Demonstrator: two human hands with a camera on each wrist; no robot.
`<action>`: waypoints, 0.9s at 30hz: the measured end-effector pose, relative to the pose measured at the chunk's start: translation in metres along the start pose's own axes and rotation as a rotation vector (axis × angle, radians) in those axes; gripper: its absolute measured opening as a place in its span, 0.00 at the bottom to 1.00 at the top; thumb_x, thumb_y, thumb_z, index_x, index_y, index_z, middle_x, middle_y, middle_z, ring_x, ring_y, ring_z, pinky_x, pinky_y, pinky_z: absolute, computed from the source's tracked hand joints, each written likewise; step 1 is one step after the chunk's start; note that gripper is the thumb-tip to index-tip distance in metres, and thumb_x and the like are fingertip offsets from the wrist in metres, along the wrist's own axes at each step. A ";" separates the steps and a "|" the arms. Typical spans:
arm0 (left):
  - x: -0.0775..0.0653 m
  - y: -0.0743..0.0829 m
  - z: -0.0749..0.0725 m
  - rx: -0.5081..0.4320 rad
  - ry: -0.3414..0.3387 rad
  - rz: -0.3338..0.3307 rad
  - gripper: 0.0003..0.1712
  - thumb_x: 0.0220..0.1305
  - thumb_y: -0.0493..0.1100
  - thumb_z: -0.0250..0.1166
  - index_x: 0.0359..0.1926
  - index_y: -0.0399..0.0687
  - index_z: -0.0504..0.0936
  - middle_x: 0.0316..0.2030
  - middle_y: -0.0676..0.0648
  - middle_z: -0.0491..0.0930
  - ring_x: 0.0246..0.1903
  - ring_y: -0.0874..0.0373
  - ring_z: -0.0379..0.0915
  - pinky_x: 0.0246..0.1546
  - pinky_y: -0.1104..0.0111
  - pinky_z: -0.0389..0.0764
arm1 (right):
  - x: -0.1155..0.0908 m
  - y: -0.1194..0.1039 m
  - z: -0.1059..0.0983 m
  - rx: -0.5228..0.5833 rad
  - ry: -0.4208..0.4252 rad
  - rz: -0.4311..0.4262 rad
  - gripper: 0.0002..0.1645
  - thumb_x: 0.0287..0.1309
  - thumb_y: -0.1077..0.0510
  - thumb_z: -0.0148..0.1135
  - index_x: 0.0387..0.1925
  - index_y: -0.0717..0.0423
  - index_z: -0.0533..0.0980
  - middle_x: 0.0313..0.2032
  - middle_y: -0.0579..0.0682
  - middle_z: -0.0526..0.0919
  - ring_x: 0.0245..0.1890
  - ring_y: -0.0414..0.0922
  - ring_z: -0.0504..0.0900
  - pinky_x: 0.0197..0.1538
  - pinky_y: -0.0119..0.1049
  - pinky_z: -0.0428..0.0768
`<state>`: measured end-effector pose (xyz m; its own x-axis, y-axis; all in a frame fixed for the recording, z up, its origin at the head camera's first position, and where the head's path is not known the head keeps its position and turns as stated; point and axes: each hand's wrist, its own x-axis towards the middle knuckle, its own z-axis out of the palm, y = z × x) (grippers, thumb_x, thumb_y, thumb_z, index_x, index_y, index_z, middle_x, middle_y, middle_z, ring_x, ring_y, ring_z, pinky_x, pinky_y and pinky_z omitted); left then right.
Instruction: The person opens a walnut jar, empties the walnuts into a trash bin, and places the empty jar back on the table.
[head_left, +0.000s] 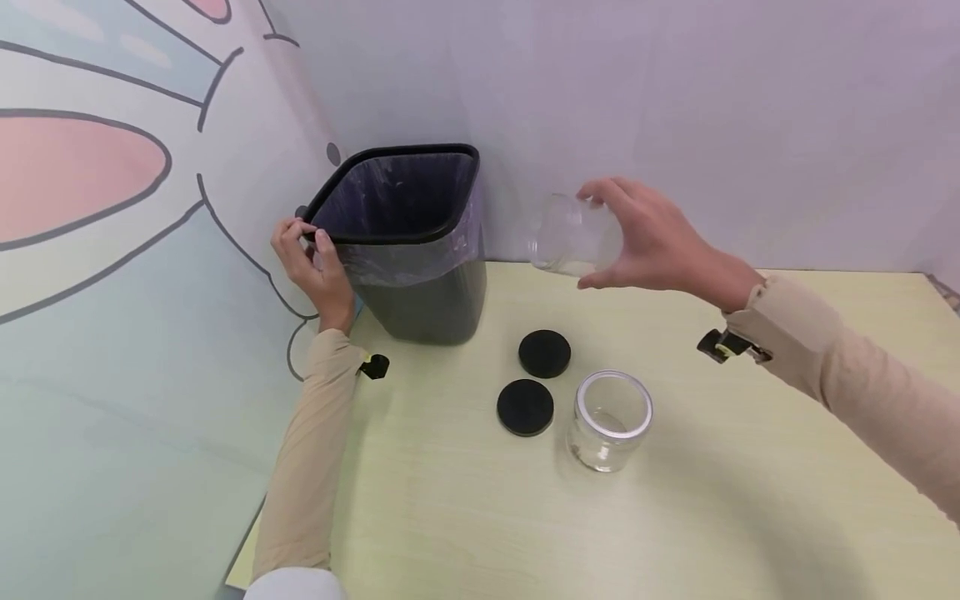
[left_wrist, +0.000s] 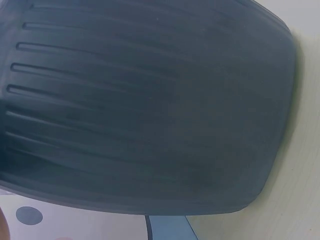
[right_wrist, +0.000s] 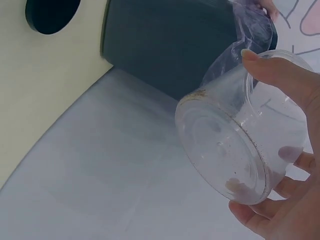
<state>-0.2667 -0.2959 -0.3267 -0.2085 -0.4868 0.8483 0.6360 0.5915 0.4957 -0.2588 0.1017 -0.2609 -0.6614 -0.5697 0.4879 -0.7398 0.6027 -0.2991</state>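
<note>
My left hand [head_left: 318, 275] grips the near left corner of the black rim of a dark trash bin [head_left: 431, 304], lined with a thin clear bag [head_left: 397, 265]. In the left wrist view, the bin's ribbed wall [left_wrist: 160, 110] fills most of the picture. To the right of the bin, my right hand [head_left: 660, 237] holds a clear jar [head_left: 562, 237] in the air, tipped on its side with its mouth toward the bin. The right wrist view shows brown specks along the edge of the jar's base [right_wrist: 220, 150] and a small pale bit near its lower side.
Two round black lids [head_left: 544, 353] lie on the pale wooden table [head_left: 450, 500] in front of the bin. Beside them a second clear jar [head_left: 609, 421] stands upright without a lid. A painted wall [head_left: 150, 400] rises at the left, a plain pale wall [head_left: 750, 125] behind.
</note>
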 end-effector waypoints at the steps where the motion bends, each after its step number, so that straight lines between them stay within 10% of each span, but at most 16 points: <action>1: 0.000 0.001 0.001 0.000 -0.002 0.001 0.11 0.60 0.42 0.52 0.36 0.36 0.72 0.47 0.31 0.67 0.46 0.60 0.66 0.33 0.72 0.65 | -0.002 0.001 0.000 0.004 0.001 0.007 0.55 0.23 0.47 0.83 0.58 0.54 0.66 0.50 0.54 0.73 0.49 0.54 0.72 0.46 0.55 0.70; 27: 0.003 0.000 0.000 0.009 -0.014 0.012 0.11 0.61 0.41 0.52 0.38 0.36 0.72 0.48 0.29 0.67 0.49 0.61 0.66 0.33 0.71 0.65 | -0.039 0.020 0.026 0.229 0.001 0.190 0.60 0.23 0.45 0.84 0.61 0.54 0.62 0.54 0.55 0.72 0.50 0.57 0.73 0.48 0.55 0.72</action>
<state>-0.2677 -0.2971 -0.3245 -0.2106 -0.4706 0.8568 0.6320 0.6032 0.4866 -0.2511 0.1216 -0.3073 -0.7907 -0.4579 0.4062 -0.6114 0.5566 -0.5626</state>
